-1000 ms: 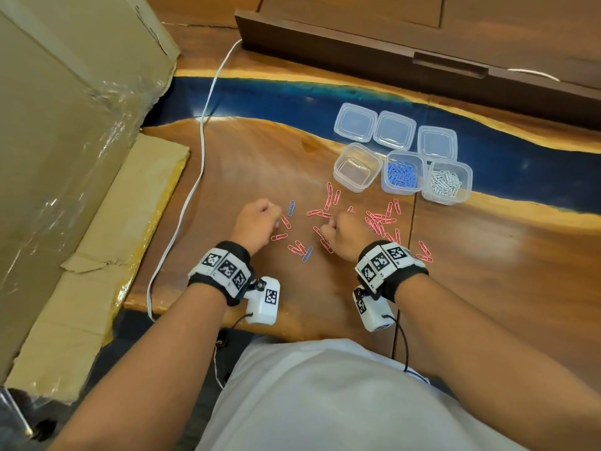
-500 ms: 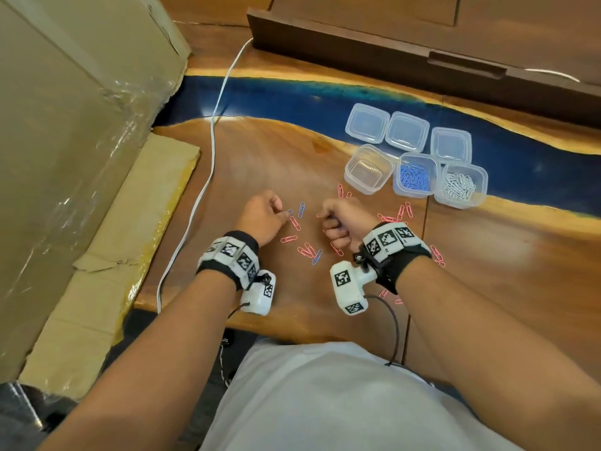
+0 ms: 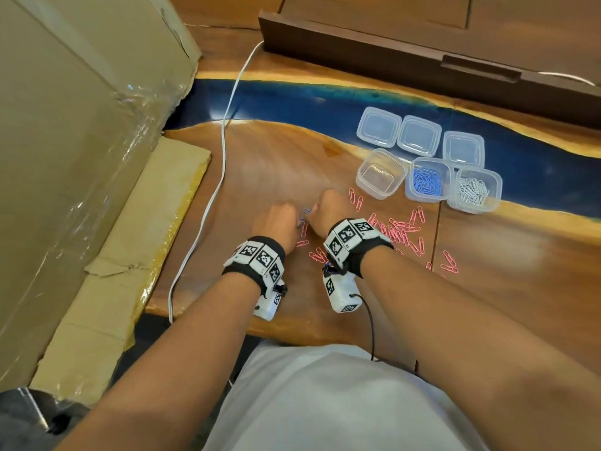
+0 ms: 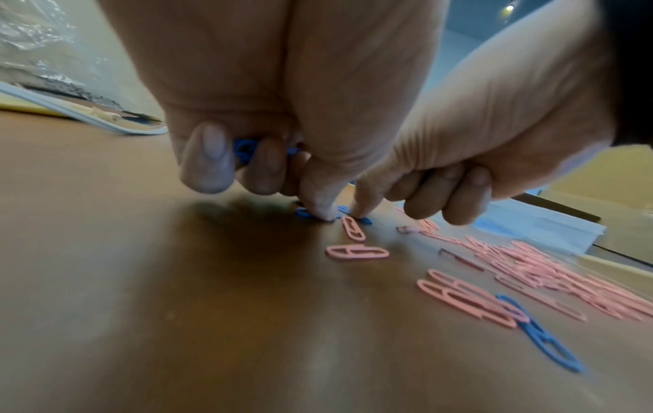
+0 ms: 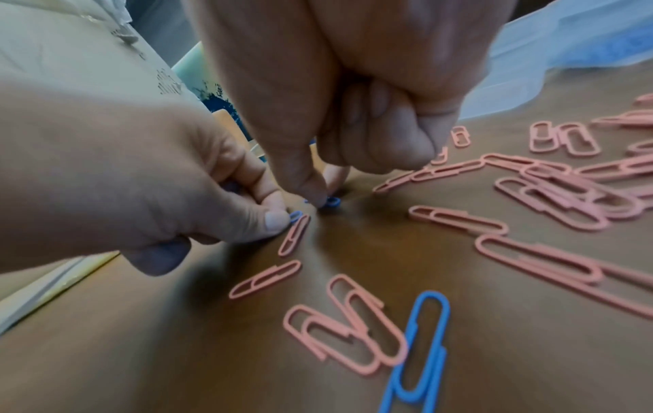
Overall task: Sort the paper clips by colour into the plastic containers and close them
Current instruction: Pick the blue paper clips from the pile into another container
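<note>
Pink paper clips [image 3: 401, 231] lie scattered on the wooden table, with a few blue paper clips [image 3: 305, 211] among them. My left hand [image 3: 294, 220] holds blue clips [image 4: 243, 149] in its curled fingers, and its thumb and forefinger pinch another blue clip [image 4: 305, 215] flat on the table. Close beside it, my right hand [image 3: 313, 211] pinches a blue clip [image 5: 332, 201] on the table with thumb and forefinger, its other fingers curled. One more blue clip [image 5: 420, 349] lies nearer my wrists. Three open containers stand at the right: an empty one [image 3: 380, 172], one with blue clips [image 3: 427, 180], one with white clips [image 3: 474, 190].
Three lids [image 3: 419, 135] lie behind the containers on the blue resin strip. A white cable [image 3: 224, 141] runs down the table's left side. A large cardboard box [image 3: 81, 125] stands at the left, and a dark wooden drawer front [image 3: 422, 60] at the back.
My right hand has moved left from the pink clips to meet my left hand. Both now pinch at blue clips between them.
</note>
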The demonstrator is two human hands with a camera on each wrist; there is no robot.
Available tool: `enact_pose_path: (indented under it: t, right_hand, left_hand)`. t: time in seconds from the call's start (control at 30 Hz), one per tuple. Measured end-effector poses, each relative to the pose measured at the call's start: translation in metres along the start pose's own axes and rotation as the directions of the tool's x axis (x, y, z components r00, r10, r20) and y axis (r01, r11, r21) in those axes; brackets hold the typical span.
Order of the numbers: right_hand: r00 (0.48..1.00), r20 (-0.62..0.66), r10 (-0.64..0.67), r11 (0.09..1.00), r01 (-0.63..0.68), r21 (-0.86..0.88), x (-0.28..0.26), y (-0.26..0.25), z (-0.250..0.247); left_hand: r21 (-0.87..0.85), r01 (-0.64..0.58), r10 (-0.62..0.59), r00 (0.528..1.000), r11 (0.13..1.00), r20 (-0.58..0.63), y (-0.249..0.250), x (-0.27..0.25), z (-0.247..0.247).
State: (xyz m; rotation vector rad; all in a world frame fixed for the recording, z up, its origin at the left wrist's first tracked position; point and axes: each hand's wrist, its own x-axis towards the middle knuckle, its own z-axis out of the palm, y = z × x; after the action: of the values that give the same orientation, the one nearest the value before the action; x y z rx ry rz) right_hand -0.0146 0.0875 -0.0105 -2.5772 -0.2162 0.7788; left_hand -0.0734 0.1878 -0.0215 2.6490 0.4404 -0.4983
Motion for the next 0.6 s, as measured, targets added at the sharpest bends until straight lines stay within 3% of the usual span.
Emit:
enact_pose_path:
  t: [0.2,0.43,0.6]
  right_hand:
    - [0.995,0.021,-0.1,0.983,0.102,-0.155,-0.006,0.001,-0.003]
    - [0.974,-0.047,-0.222,0.975,0.221,-0.032,0.002,0.014,-0.003]
    - [0.981,0.036,-0.192,0.975,0.195,-0.103,0.009,0.011,-0.004]
  left_hand:
    - [0.068,-0.089,0.091,0.995,0.994,-0.03,-0.002,-0.003,0.005]
    - [0.028,-0.088,0.088,0.996,0.996,-0.021,-0.003,-0.006,0.007]
    - [-0.267,-0.013,0.012,1.0,0.964,-0.006,-0.009,-0.014,-0.003]
